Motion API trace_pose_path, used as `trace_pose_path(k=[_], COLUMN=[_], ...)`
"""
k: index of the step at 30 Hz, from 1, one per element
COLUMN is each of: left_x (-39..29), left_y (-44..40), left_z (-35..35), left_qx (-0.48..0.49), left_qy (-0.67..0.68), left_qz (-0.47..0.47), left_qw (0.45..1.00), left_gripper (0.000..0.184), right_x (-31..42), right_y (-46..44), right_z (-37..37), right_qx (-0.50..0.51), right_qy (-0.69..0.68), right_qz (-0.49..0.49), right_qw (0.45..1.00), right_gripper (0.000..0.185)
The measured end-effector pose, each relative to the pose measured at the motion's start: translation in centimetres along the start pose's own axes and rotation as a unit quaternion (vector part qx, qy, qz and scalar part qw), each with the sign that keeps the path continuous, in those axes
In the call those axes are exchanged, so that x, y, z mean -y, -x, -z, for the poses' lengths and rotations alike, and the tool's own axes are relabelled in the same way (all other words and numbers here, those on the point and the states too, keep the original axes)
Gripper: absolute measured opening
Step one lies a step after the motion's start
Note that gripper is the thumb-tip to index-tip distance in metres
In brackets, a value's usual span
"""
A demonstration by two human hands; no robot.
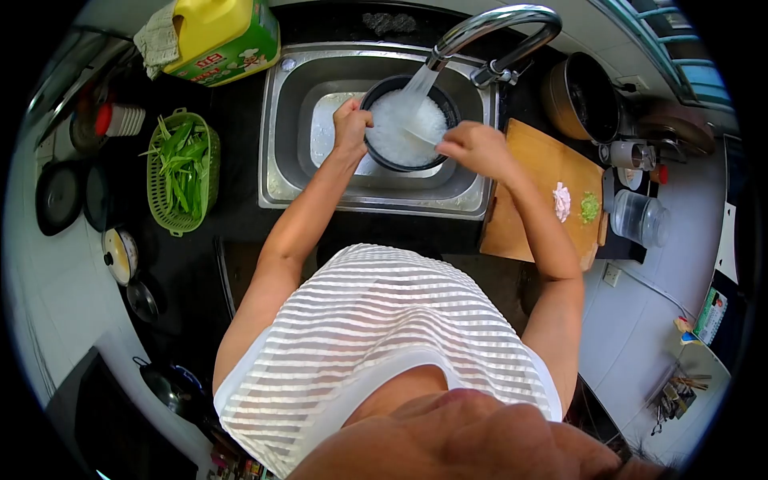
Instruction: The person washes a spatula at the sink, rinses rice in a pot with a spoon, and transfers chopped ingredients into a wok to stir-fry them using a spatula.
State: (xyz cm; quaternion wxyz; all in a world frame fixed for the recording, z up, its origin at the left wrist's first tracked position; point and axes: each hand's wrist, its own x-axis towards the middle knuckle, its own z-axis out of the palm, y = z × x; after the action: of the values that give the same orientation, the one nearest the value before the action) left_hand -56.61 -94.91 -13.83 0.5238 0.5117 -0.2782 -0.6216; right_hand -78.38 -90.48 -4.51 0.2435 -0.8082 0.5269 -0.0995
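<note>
A dark round pot (450, 104) is in the steel sink (274, 160), under a stream of running water (418, 86). White, cloudy contents (392, 140) fill it; I cannot tell whether they are grains or foam. My left hand (350, 128) is closed on the pot's left rim. On the right side, my right hand (474, 149) pinches a pale spoon-like utensil (422, 138), whose far end dips into the contents. The fingers partly hide its handle.
A chrome faucet (500, 16) arches over the sink. Left are a green basket (210, 172) of leafy greens and a yellow-green jug (228, 48). Right, a wooden cutting board (520, 228) carries chopped pink and green bits, near a large pot (560, 96) and a glass jar (636, 218).
</note>
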Motion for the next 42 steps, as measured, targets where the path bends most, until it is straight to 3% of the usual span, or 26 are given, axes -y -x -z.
trace_pose_path(k=[1, 3, 6, 8, 10, 11, 12, 14, 16, 18, 20, 22, 23, 24, 28, 32, 34, 36, 38, 41, 42], left_x=[0.0, -0.3, 0.5, 0.4, 0.3, 0.0, -1.2, -1.4, -0.8, -1.4, -1.3, -1.2, -1.5, -2.3, -3.3, -4.5, -5.2, -4.5, -3.7, -5.2, -5.1], left_y=[0.1, 0.1, -0.5, -0.5, -0.2, 0.0, 0.7, 0.8, 0.5, 1.0, 1.4, 1.7, 2.3, 3.1, 5.2, 7.8, 8.8, 8.8, 9.0, 10.7, 10.7], left_z=[0.0, 0.2, 0.9, 1.0, 0.9, 0.8, 0.3, 0.5, 1.1, 1.0, 1.4, 2.2, 2.2, 2.3, 4.1, 6.5, 7.1, 8.6, 10.2, 11.1, 11.7], left_qx=[-0.004, 0.008, 0.018, 0.007, -0.002, -0.008, -0.008, 0.0, 0.0, -0.019, -0.03, -0.016, -0.02, -0.029, -0.07, -0.086, -0.1, -0.086, -0.083, -0.113, -0.113], left_qy=[0.0, 0.002, 0.007, -0.005, 0.021, -0.004, -0.008, -0.001, 0.001, 0.006, 0.01, 0.012, 0.011, 0.01, 0.033, 0.014, 0.017, 0.06, 0.056, 0.07, 0.074], left_qz=[-0.007, 0.004, 0.022, 0.012, 0.017, 0.001, 0.001, 0.011, 0.002, 0.001, -0.005, -0.025, -0.026, -0.031, -0.059, -0.048, -0.056, -0.041, -0.075, -0.092, -0.092], left_qw=[1.0, 1.0, 1.0, 1.0, 1.0, 1.0, 1.0, 1.0, 1.0, 1.0, 0.999, 0.999, 0.999, 0.999, 0.995, 0.995, 0.993, 0.994, 0.992, 0.987, 0.987], left_gripper=[0.025, 0.026, 0.027, 0.026, 0.026, 0.026, 0.025, 0.022, 0.022, 0.022, 0.021, 0.02, 0.02, 0.02, 0.022, 0.018, 0.017, 0.017, 0.017, 0.021, 0.021], right_x=[-1.6, -6.6, -16.2, -20.4, -20.7, -21.2, -20.7, -16.8, -14.6, -11.1, -6.2, -2.8, -1.1, -0.1, 2.6, 7.7, 9.9, 11.3, 11.6, 11.5, 11.8], right_y=[0.0, -0.1, -1.4, -4.2, -7.1, -8.5, -8.9, -6.6, -4.3, -1.9, -1.5, -2.0, -2.0, -2.2, -1.4, -1.7, -2.7, -3.7, -4.5, -5.1, -4.9], right_z=[0.7, 1.1, 1.5, 1.3, 1.8, 1.3, 1.6, 3.8, 2.8, 0.9, -0.1, -0.6, -0.3, -0.5, 0.4, 4.6, 5.3, 4.3, 2.5, 1.6, 1.9], right_qx=[-0.01, -0.219, -0.302, -0.38, -0.263, -0.226, -0.242, -0.205, -0.27, -0.243, -0.252, -0.192, -0.058, -0.027, 0.054, -0.009, -0.015, 0.009, 0.016, 0.057, -0.006], right_qy=[-0.09, -0.154, -0.195, -0.21, -0.553, -0.497, -0.479, -0.433, -0.192, -0.183, -0.032, 0.024, -0.011, -0.035, -0.075, 0.035, 0.121, 0.221, 0.269, 0.284, 0.211], right_qz=[-0.088, -0.135, -0.3, -0.349, -0.372, -0.282, -0.307, -0.283, -0.237, -0.111, 0.038, 0.083, -0.02, -0.044, 0.031, 0.168, 0.244, 0.265, 0.262, 0.213, 0.226], right_qw=[0.992, 0.954, 0.884, 0.831, 0.698, 0.789, 0.786, 0.831, 0.913, 0.946, 0.966, 0.978, 0.998, 0.998, 0.995, 0.985, 0.962, 0.939, 0.927, 0.933, 0.951], right_gripper=[0.03, 0.029, 0.046, 0.054, 0.056, 0.06, 0.054, 0.045, 0.036, 0.036, 0.037, 0.037, 0.036, 0.032, 0.018, 0.01, 0.016, 0.023, 0.014, 0.021, 0.017])
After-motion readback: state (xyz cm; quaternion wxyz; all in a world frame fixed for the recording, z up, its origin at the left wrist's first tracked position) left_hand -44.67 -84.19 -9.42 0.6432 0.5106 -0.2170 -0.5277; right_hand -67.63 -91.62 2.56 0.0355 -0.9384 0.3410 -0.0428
